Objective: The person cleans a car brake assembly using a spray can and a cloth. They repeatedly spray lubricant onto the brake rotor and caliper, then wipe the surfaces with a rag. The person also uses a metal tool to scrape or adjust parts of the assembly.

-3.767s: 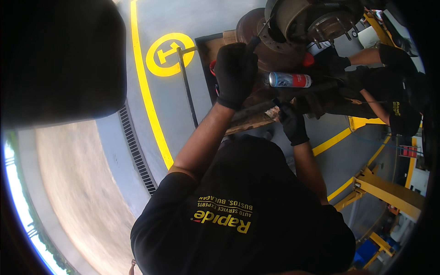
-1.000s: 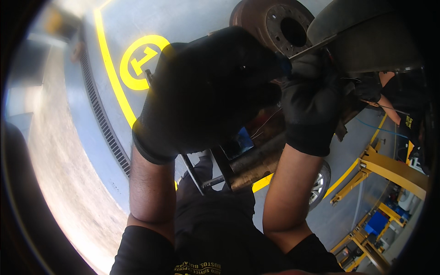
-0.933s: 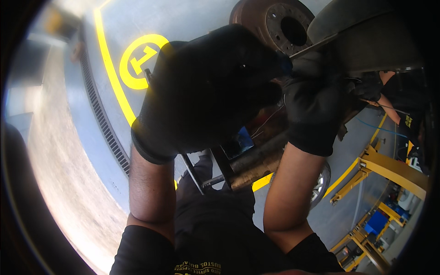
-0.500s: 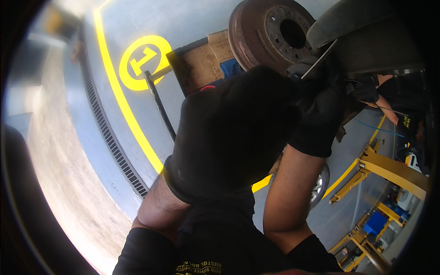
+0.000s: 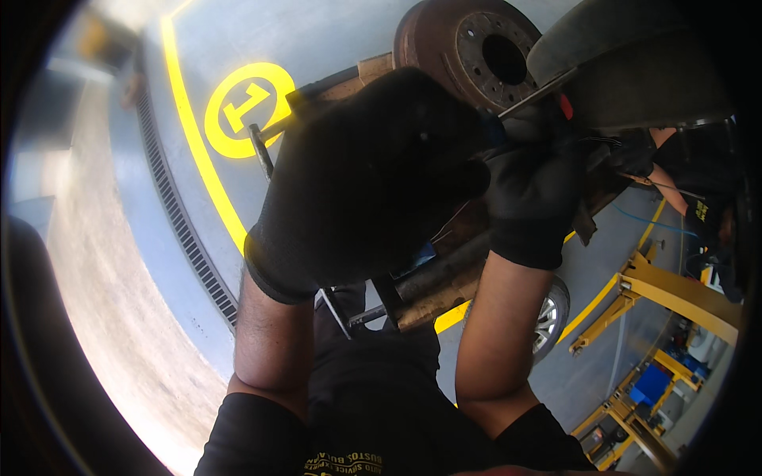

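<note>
My left hand (image 5: 373, 174), in a black glove, is raised in front of me with its fingers curled. A thin metal rod (image 5: 536, 94), like a screwdriver shank, reaches from its fingertips up to the right; the rod's near end is hidden in the glove. Close beside it, my right hand (image 5: 533, 186), also black-gloved, is bent closed below the rod. What lies inside its fingers is hidden; a small red spot (image 5: 566, 106) shows near them. Just beyond both hands stands a rusty brake drum (image 5: 468, 55). A large dark grey curved part (image 5: 627, 71) hangs to its right.
Under my hands is a dark-framed stand with brown board (image 5: 432, 305). A metal bar (image 5: 260, 151) sticks out at left. A wheel (image 5: 549, 321) lies beyond my right forearm. At right are another person's arm (image 5: 667, 189) and a yellow lift arm (image 5: 683, 297). A floor drain (image 5: 178, 214) runs left.
My left hand has shifted left and its forearm now stands more upright. The rod has tilted flatter, its near end moving left. More of the stand below my hands shows.
</note>
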`<state>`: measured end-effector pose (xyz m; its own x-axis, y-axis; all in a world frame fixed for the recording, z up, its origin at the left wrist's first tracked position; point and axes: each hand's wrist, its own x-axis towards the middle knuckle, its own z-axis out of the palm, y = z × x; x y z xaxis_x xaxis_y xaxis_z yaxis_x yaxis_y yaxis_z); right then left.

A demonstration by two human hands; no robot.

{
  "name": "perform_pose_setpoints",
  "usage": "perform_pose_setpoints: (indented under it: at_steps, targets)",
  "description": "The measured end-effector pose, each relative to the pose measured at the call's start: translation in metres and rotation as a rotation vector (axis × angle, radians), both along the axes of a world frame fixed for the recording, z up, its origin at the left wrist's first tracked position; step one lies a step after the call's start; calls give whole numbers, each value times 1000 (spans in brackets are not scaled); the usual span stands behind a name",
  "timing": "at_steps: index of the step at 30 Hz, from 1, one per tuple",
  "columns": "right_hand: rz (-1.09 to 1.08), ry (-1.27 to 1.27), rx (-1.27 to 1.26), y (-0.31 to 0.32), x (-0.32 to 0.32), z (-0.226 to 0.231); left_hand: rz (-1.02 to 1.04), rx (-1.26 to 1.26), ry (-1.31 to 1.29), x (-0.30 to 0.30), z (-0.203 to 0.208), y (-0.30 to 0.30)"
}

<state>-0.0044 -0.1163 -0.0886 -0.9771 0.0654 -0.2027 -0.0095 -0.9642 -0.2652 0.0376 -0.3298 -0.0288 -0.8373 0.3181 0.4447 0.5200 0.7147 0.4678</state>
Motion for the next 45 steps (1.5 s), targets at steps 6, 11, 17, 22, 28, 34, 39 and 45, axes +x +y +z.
perform_pose_setpoints:
  at_steps: [6,11,17,22,28,34,39,45]
  targets:
    - [132,-57,-143,13,37,-36,-60,97,115,1,-3,6]
    - [57,-193,173,35,107,-65,-16,148,224,19,-2,30]
    - [86,-82,843,63,155,-82,173,-300,190,83,32,31]
    - [88,188,1573,50,156,-79,206,-287,-38,141,22,-33]
    - [-58,886,2237,25,151,-64,517,151,-467,218,-28,-69]
    - [196,1094,2404,9,144,-56,579,703,-636,265,-51,-67]
    - [163,1027,2392,9,143,-51,540,713,-586,258,-48,-63]
    - [-61,536,1966,36,155,-63,338,525,-467,208,-29,-24]
